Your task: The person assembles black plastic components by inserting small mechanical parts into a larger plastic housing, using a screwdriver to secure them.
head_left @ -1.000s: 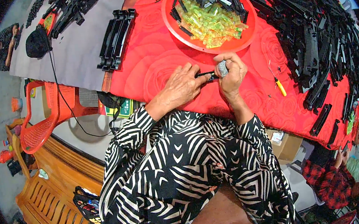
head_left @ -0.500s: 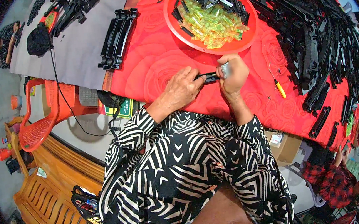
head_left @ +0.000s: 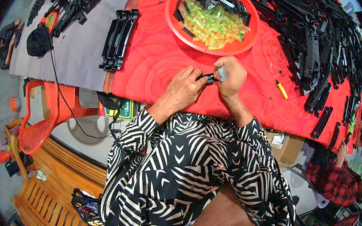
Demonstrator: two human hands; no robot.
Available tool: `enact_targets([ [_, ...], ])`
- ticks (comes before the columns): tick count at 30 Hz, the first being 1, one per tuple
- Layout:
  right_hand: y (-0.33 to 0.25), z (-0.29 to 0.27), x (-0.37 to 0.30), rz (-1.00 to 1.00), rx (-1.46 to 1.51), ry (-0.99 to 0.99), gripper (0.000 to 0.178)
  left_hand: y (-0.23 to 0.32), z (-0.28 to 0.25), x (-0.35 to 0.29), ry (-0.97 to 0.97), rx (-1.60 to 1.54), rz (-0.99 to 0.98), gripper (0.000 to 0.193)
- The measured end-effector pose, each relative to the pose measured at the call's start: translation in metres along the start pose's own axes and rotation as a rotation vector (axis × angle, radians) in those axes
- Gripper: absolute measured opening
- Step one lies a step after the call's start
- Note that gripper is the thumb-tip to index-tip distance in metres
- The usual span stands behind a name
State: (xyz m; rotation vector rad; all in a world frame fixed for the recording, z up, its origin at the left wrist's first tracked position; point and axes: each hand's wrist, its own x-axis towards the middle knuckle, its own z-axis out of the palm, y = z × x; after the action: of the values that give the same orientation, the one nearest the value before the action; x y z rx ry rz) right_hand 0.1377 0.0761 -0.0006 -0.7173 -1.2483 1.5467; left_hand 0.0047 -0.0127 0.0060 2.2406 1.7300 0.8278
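Observation:
My left hand (head_left: 182,88) is closed on one end of a small black plastic part (head_left: 209,79), just above the near edge of the red cloth. My right hand (head_left: 233,80) makes a fist at the part's other end, around a small silvery-grey thing (head_left: 222,73) too blurred to name. The fingers of the right hand hide where this thing meets the black part. Beyond both hands stands a round red basin (head_left: 206,48), with yellow-green translucent pieces (head_left: 218,25) and small black pieces (head_left: 240,7) in it.
Long black plastic parts (head_left: 312,42) lie heaped at the right of the red-clothed table (head_left: 150,70). A yellow-handled tool (head_left: 281,90) lies before them. Several black parts (head_left: 119,40) are lined up at the left. A red chair (head_left: 41,123) and a wooden bench (head_left: 58,201) stand left; a person in checked clothing (head_left: 334,183) is lower right.
My right hand has turned and shifted slightly left, closer to my left hand. The left hand and the black part have hardly moved.

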Motion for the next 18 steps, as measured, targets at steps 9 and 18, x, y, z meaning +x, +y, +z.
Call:
enact_targets([
  [9,0.012,-0.004,0.001,-0.163,-0.203,-0.031,0.027,0.001,0.004,-0.001,-0.030,0.082,0.019,0.015],
  [18,-0.027,0.005,-0.030,-0.213,-0.090,0.028,0.025,0.019,-0.005,-0.031,0.158,0.123,-0.139,0.016],
])
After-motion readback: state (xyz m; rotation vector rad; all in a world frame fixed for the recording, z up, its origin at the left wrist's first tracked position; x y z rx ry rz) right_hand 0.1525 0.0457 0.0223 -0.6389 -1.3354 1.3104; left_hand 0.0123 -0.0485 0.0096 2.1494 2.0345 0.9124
